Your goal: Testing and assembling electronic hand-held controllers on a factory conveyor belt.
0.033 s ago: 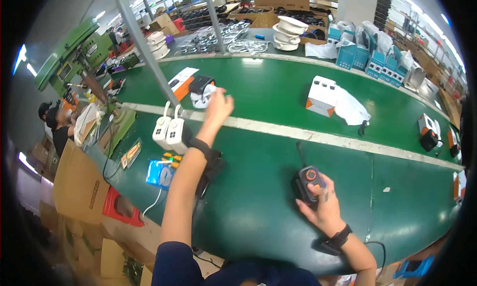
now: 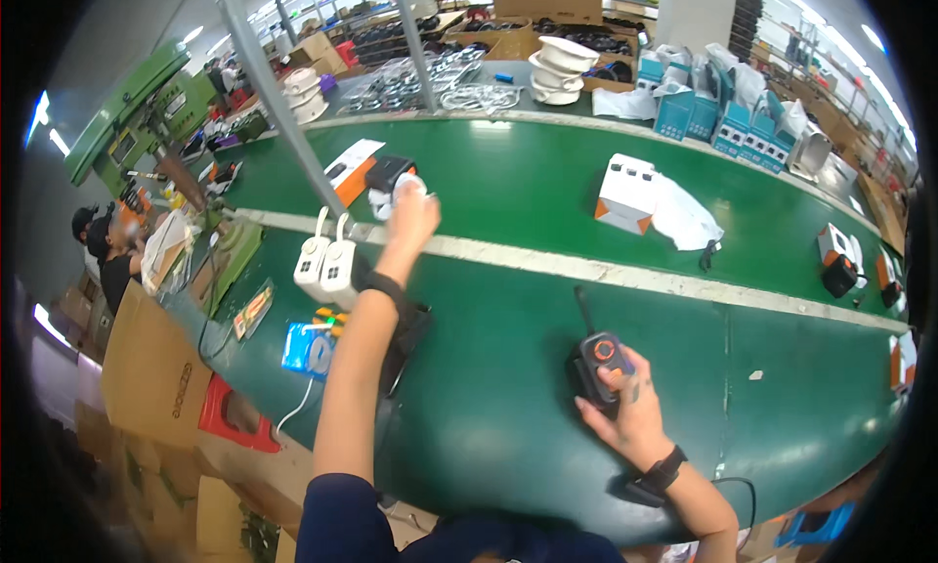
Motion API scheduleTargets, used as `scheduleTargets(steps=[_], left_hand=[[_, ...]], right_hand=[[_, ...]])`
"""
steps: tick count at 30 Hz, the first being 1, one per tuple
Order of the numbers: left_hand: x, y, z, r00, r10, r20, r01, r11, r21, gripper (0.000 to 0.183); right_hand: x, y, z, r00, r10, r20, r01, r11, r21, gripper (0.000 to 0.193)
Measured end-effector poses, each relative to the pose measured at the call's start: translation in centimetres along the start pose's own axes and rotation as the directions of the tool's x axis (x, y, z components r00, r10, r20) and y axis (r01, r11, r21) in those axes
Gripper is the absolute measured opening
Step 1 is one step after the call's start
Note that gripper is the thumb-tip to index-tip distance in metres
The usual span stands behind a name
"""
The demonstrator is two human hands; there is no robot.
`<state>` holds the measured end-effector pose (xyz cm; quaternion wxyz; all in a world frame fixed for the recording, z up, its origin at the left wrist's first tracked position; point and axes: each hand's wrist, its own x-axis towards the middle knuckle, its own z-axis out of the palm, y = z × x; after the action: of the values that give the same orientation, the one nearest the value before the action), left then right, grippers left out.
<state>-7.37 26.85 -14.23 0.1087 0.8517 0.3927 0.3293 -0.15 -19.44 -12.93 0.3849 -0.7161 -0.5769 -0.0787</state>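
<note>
On the near green bench, my right hand [image 2: 630, 407] is closed round a black handheld radio [image 2: 604, 358] with a stub antenna, an orange ring and an orange button. My left hand [image 2: 414, 223] reaches out over the green conveyor. Its fingers are closed on a crumpled white plastic bag [image 2: 382, 204], partly hidden by the hand. Touching the bag is a black boxy item [image 2: 389, 171], and a white and orange box [image 2: 353, 170] lies just left of it. What the black item is, I cannot tell.
White power strips [image 2: 325, 268] stand by a metal post [image 2: 276, 104] left of my arm. A blue packet [image 2: 307, 348] lies nearer. Across the conveyor sit a white box [image 2: 626, 193] and plastic sheet [image 2: 684, 214]. A green drill press [image 2: 132, 108] rises at left; teal boxes [image 2: 689, 113] line the back.
My left hand's fingers have curled in onto the white bag, and part of it now rises beside the black item. My right hand keeps its hold on the radio. The view has shifted slightly.
</note>
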Motion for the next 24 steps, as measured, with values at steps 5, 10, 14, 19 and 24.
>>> scheduleTargets(steps=[5, 10, 14, 19, 24], left_hand=[[1.0, -1.9, -0.5, 0.94, -0.341, -0.001, 0.338, 0.932, 0.131, 0.042], [2.7, -4.6, -0.3, 0.934, -0.345, 0.093, 0.301, 0.9, 0.316, 0.028], [4.7, -4.4, 0.3, 0.944, -0.318, 0.093, 0.263, 0.89, 0.373, 0.028], [6.8, -3.4, -0.1, 0.94, -0.326, 0.099, 0.275, 0.898, 0.344, 0.028], [10.5, -5.9, -0.2, 0.843, -0.48, 0.242, 0.486, 0.873, 0.038, 0.03]], right_hand=[[-0.1, 0.5, -0.1, 1.0, 0.002, -0.014, -0.002, 1.0, 0.022, 0.056], [0.0, 0.3, 0.2, 1.0, 0.002, -0.02, -0.002, 1.0, 0.03, 0.057], [-0.2, 0.3, 1.0, 1.0, 0.0, -0.028, 0.001, 1.0, 0.017, 0.057], [-0.2, 0.3, 1.2, 0.999, 0.007, -0.04, -0.007, 1.0, 0.015, 0.056], [-0.2, 0.1, 1.6, 0.999, -0.016, -0.044, 0.016, 1.0, 0.009, 0.055]])
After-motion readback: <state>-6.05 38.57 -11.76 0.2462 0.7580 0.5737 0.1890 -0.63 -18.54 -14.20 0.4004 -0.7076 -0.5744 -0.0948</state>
